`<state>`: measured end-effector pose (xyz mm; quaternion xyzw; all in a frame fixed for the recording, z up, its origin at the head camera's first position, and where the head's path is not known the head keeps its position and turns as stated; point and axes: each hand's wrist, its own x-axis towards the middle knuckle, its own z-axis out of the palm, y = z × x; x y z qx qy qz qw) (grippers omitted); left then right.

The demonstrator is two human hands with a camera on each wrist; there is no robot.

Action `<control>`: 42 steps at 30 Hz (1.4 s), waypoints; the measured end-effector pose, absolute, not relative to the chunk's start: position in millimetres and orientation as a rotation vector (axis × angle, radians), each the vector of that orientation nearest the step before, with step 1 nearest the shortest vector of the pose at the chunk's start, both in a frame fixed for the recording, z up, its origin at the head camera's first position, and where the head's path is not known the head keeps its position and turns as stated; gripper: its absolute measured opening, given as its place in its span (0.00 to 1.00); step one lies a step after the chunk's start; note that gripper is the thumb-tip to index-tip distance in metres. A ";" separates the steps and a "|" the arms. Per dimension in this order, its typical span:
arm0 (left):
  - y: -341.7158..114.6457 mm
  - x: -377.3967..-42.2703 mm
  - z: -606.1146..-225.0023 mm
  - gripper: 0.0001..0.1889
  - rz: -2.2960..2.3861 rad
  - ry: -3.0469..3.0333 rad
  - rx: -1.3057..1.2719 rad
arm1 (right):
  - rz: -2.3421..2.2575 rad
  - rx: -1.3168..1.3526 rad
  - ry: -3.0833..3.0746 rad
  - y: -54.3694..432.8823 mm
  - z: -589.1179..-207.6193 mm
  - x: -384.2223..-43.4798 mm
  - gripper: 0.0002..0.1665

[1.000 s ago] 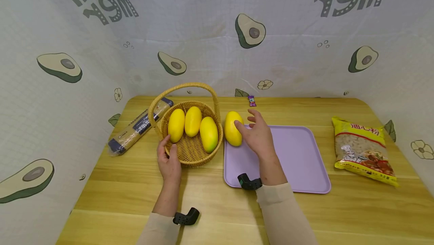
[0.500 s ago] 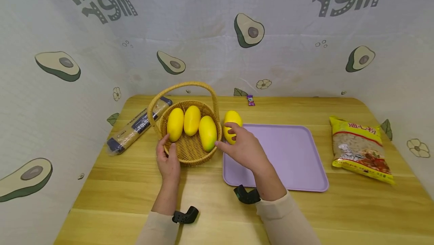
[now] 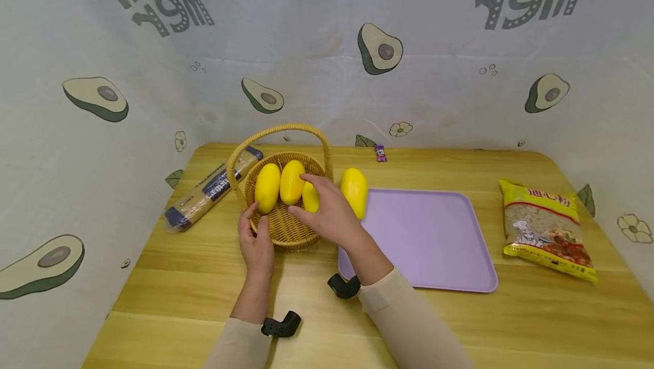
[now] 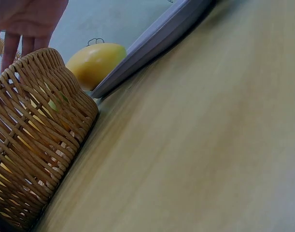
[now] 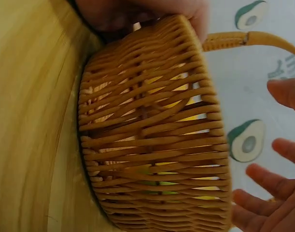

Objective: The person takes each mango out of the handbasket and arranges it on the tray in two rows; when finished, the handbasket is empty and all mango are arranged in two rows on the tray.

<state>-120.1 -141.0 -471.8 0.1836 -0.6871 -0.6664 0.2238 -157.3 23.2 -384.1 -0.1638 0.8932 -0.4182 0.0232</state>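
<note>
"Head view?"
"The left hand (image 3: 257,244) grips the rim of the wicker basket (image 3: 287,235); the right hand (image 3: 329,213), fingers spread, is over it. Three mangoes (image 3: 267,188) lie inside, a fourth mango (image 3: 355,192) at the purple tray (image 3: 431,238)."
"Left wrist?"
"That fourth mango (green-tipped)."
"Right wrist?"
"Right fingers (image 5: 270,181) apart."

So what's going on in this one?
A person's left hand holds the side of a wicker basket, while the right hand hovers over it, grasping nothing. Three yellow fruits lie in the basket, one partly hidden by the right hand. A fourth fruit sits outside, beside the basket, at the corner of a purple tray.
</note>
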 end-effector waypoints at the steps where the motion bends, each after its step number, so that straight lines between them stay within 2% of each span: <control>1: -140.8 -119.9 -472.0 0.19 -1.844 -1.896 0.504 | -1.277 -0.527 2.780 20.9 -385.7 -161.7 0.45; 8: -140.2 -119.1 -470.9 0.19 -1.861 -1.895 0.501 | -1.091 -0.546 2.856 14.1 -391.5 -179.6 0.48; 25: -142.8 -121.5 -472.1 0.19 -1.863 -1.888 0.489 | -1.089 -0.589 2.755 14.7 -386.7 -169.1 0.46; 42: -142.8 -121.2 -472.9 0.19 -1.878 -1.883 0.493 | -0.794 -0.760 2.665 15.0 -386.5 -183.3 0.45</control>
